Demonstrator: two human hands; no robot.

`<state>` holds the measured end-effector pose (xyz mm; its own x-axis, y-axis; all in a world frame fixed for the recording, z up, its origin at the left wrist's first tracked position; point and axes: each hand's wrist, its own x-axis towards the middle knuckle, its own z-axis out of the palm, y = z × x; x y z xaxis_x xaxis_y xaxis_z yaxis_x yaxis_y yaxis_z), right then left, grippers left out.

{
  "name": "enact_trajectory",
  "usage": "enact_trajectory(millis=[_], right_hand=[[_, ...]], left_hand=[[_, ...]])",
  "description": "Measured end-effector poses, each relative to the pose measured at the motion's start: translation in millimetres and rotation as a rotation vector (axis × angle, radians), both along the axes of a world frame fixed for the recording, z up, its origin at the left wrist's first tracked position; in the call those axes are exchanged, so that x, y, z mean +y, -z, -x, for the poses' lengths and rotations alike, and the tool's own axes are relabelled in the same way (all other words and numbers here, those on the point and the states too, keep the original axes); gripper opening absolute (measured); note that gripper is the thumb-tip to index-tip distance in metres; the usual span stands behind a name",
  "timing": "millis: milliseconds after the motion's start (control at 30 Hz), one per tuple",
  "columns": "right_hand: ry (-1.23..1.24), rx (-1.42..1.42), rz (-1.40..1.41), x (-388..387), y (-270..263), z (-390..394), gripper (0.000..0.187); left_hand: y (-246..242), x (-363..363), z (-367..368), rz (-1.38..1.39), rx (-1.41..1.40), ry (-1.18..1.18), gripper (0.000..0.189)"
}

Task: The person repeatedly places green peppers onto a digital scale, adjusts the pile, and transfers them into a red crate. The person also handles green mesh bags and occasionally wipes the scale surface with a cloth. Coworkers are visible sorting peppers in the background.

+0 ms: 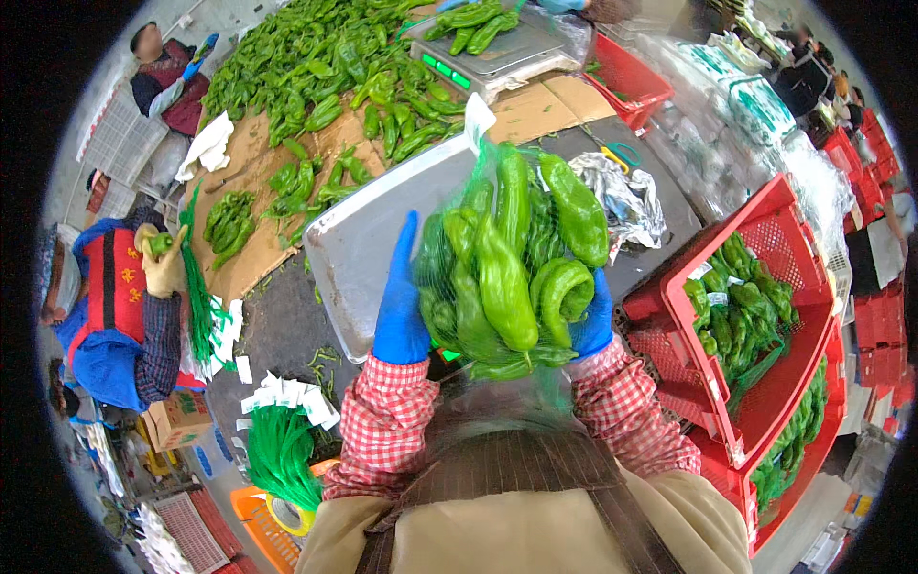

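In front of my chest a green mesh bag [510, 280] bulges with long green peppers, one of them strongly curled. My left hand [403, 305], in a blue glove, supports the bag's left side with its thumb pointing up. From the right, my right hand [597, 319], also gloved in blue, holds the lower part; the bag hides most of its fingers. A white tag [478, 120] stands at the bag's top end. Beneath and behind the bag is a metal tray [373, 208], and green lit digits show partly below it.
Loose peppers [287, 79] are heaped on cardboard beside a scale [495, 57] bearing peppers. At right, a tilted red crate [771, 208] holds bagged peppers. Scissors [622, 154] lie by crumpled plastic [624, 197]. Green mesh bags [281, 452] hang at left. A co-worker's gloved hand [161, 262] holds a pepper.
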<state>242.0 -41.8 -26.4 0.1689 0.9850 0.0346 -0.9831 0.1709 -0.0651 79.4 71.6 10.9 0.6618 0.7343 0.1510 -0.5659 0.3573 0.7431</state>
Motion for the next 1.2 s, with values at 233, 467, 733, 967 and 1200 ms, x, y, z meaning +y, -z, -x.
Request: enact_trajectory(millis=[233,467,733,967,1200], right_hand=[[-0.156,0.124,-0.145,-42,5,-52,0.04],[-0.099,0.199,-0.179,-73,-7,-101,0.038],[0.619,-0.064,0.063,-185,-17,-216,0.037],[0.891,-0.482,0.215,-276,-3,-319,0.039],[0.616,-0.737,1.089,-270,171,-368,0.045]], left_hand=[[-28,-30,-70,-0.56,0.545,-0.204,0.05],[-23,-73,-148,-0.034,0.31,-0.075,0.043],[-45,-99,-201,-0.412,0.691,0.15,0.044],[-14,-126,-202,-0.352,0.824,0.398,0.026],[-3,-129,-190,-0.45,0.83,0.404,0.027]])
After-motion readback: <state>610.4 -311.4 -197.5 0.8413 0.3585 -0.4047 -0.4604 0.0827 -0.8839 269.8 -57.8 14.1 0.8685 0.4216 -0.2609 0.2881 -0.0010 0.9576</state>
